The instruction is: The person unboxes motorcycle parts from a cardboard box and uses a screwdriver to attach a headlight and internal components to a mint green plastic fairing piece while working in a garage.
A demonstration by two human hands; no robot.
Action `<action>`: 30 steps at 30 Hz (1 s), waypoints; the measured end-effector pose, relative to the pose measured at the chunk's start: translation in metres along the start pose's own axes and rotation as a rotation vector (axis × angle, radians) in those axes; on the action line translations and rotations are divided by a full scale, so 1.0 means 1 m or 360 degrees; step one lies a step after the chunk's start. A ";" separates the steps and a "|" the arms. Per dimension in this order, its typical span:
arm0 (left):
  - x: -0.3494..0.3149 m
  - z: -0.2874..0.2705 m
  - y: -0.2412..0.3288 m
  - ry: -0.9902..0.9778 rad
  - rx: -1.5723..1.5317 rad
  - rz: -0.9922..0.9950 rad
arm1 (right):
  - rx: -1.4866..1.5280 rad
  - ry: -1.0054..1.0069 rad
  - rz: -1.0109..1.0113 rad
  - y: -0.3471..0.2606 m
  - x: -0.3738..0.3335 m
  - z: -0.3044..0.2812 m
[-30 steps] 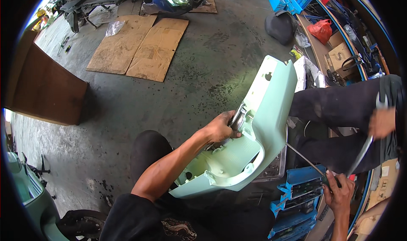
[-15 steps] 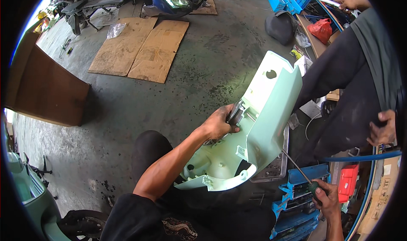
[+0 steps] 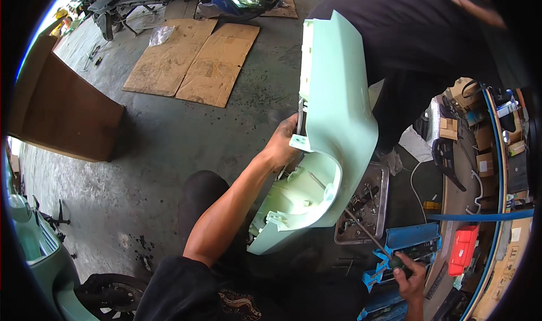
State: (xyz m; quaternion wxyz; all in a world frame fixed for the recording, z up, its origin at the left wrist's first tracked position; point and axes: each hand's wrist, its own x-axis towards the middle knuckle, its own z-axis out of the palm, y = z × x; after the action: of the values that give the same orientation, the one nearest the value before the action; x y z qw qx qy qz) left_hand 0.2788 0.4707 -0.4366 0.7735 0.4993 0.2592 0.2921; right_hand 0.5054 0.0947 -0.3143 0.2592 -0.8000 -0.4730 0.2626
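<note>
A mint-green plastic vehicle panel (image 3: 345,106) is held up in front of me, its smooth outer face turned right and its hollow side toward my left arm. My left hand (image 3: 280,146) grips it from the hollow side, next to a dark metal piece (image 3: 301,115); the fingertips are partly hidden. At lower right my right hand (image 3: 411,278) is closed round the dark green handle of a long screwdriver (image 3: 370,234). Its shaft meets the panel's outer side, and a thin rod in line with it shows inside the hollow.
A metal tray (image 3: 386,199) of small parts lies below the panel, beside a blue toolbox (image 3: 412,236). Another person (image 3: 418,33) bends close behind the panel. Flattened cardboard (image 3: 192,61) lies ahead; a cardboard box (image 3: 73,106) stands left, a mint-green vehicle (image 3: 51,270) lower left.
The panel has turned more upright, showing more of its outer face. My right hand and the screwdriver have shifted left and slightly down. The other person has bent in closer.
</note>
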 end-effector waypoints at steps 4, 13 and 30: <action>-0.001 0.000 0.004 -0.0049 -0.0453 -0.0063 | 0.0040 0.0029 -0.0039 0.017 -0.002 0.022; -0.008 0.004 0.011 0.0006 -0.0187 0.0137 | -0.0207 0.0024 -0.0356 0.008 0.015 0.017; 0.013 -0.004 -0.019 -0.0080 -0.0340 0.0052 | -0.0255 0.0016 -0.0439 0.003 0.018 0.016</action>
State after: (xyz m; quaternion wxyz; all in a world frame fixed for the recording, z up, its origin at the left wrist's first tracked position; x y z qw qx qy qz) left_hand 0.2891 0.4759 -0.4572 0.8237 0.4253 0.1989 0.3180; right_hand 0.5045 0.1117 -0.3309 0.2306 -0.7470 -0.5965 0.1819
